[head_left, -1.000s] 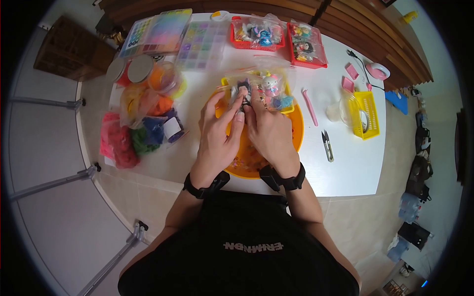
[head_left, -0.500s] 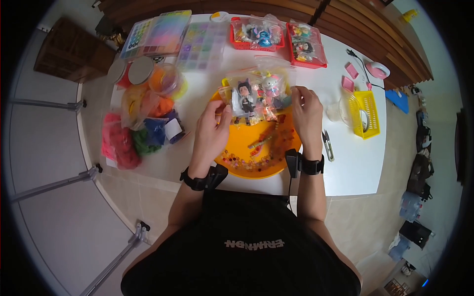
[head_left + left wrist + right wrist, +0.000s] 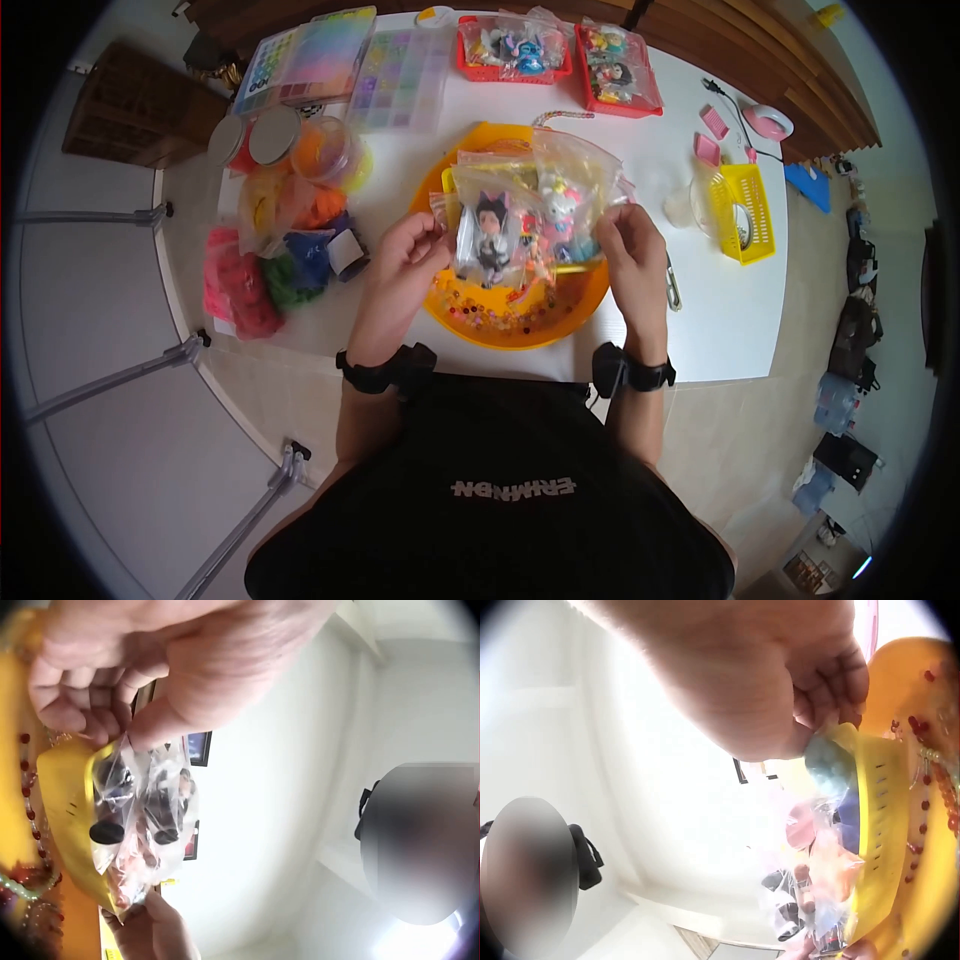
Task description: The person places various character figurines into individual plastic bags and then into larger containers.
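Observation:
Between both hands is a yellow basket (image 3: 575, 268), held over a round orange tray (image 3: 510, 341). My left hand (image 3: 405, 265) pinches the basket's left end, thumb and fingers at the rim. At the opposite end my right hand (image 3: 634, 250) grips the rim the same way. Clear plastic bags fill the basket. One holds a black-haired doll figure (image 3: 490, 225), another a white and pink cat figure (image 3: 560, 210). Loose beads (image 3: 490, 316) lie in the tray's near part, and a red bead string (image 3: 31, 802) shows below the basket in the left wrist view.
Bags of coloured material (image 3: 240, 290) and lidded jars (image 3: 273, 137) stand at left. Compartment boxes (image 3: 400, 80) and two red baskets (image 3: 515, 72) line the back. At right are another yellow basket (image 3: 748, 215), snips (image 3: 673, 285) and pink pieces (image 3: 708, 150).
My hands have parted from over the bagged figures and taken the yellow basket by its ends. The basket has come up and nearer to me, uncovering the tray's far part.

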`<action>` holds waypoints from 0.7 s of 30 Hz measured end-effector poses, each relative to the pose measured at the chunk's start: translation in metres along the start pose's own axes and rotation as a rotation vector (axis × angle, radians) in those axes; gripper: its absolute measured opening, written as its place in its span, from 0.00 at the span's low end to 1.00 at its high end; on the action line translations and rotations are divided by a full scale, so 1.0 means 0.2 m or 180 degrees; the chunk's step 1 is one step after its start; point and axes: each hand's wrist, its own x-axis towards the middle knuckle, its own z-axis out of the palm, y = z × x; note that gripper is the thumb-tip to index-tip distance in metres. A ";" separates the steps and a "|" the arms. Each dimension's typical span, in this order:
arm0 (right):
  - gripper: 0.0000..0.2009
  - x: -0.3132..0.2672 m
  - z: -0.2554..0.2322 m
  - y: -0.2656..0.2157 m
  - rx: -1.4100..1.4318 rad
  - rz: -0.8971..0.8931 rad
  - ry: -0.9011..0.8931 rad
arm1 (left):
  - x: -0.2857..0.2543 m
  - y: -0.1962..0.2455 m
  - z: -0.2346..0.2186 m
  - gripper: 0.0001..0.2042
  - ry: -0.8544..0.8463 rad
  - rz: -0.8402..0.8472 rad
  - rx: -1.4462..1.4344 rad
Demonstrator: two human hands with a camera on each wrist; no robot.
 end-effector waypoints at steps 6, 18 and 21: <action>0.07 -0.12 -0.04 -0.04 0.0215 0.0434 -0.0210 | -0.08 0.00 -0.02 0.06 -0.0164 -0.0598 -0.0206; 0.06 -0.14 -0.03 -0.11 0.0635 0.0760 -0.0333 | -0.05 0.04 0.01 0.11 0.0346 0.0105 0.0602; 0.06 -0.15 -0.01 -0.12 0.0669 0.0808 -0.0420 | -0.03 0.07 0.07 0.11 0.0616 0.0069 0.0232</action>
